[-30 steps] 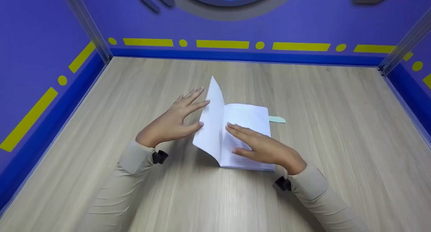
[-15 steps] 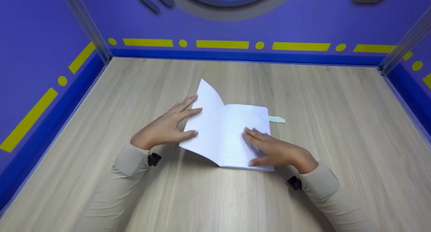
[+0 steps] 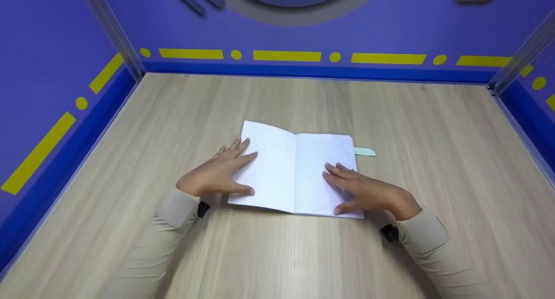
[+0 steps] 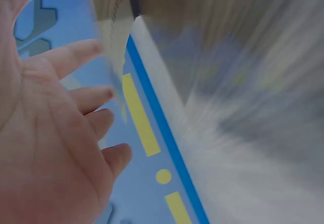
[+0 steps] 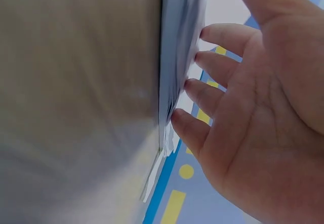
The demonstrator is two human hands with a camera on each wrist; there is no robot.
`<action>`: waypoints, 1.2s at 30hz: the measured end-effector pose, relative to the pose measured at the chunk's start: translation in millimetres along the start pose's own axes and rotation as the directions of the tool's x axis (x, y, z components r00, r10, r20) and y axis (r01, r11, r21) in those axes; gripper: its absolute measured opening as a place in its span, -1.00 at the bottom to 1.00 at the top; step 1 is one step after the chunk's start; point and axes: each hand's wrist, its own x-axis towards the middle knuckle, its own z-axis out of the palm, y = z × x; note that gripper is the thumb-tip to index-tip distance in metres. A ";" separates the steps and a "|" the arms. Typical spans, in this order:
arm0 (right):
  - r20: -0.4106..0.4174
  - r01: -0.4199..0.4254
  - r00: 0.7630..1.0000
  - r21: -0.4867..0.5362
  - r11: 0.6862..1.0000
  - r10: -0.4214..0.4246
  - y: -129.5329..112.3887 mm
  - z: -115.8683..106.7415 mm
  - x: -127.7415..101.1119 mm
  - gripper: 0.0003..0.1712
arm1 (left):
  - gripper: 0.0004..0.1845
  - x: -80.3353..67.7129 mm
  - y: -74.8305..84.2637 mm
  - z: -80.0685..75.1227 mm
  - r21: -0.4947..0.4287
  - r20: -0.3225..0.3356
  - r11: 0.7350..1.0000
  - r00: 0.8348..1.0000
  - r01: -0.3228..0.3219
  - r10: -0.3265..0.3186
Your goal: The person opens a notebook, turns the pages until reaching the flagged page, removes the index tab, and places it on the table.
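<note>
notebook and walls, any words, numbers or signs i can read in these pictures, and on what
No text can be read anywhere.
Notebook: faint ruled lines only, no writing visible; both wrist views too blurred to tell.
Green tab sticking out beside the notebook: blank as far as it shows.
Walls: yellow dashes and dots, shapes not letters.
Left hand and right hand rest on the pages, hiding part.

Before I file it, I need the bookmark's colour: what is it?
The bookmark is pale mint green; it shows best in the head view.
</note>
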 end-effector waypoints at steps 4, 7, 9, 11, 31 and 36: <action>-0.001 -0.025 1.000 0.007 1.000 0.025 3.1 -0.7 -2.8 0.05 | 0.15 8.5 -2.1 10.1 -0.008 0.059 1.000 0.998 0.029 -0.029; 0.002 -0.039 0.999 0.023 0.999 0.039 6.2 -1.1 -4.9 0.06 | 0.16 13.9 -2.9 16.6 -0.030 0.077 0.998 0.996 0.049 -0.047; 0.005 -0.043 0.999 0.029 0.999 0.042 8.3 -1.7 -6.1 0.06 | 0.15 16.3 -2.5 19.6 -0.051 0.081 0.997 0.995 0.055 -0.050; 0.008 -0.046 0.999 0.035 0.998 0.046 10.5 -2.1 -7.1 0.06 | 0.14 17.6 -1.2 21.4 -0.068 0.086 0.996 0.995 0.058 -0.052; 0.045 -0.041 0.998 0.081 0.996 0.037 26.9 -10.9 -10.2 0.22 | 0.09 23.6 4.3 27.6 -0.116 0.176 0.992 0.984 0.056 -0.035; 0.041 -0.063 0.997 0.095 0.993 0.059 30.0 -15.2 -13.1 0.25 | 0.08 25.5 4.1 27.2 -0.122 0.181 0.990 0.982 0.067 -0.044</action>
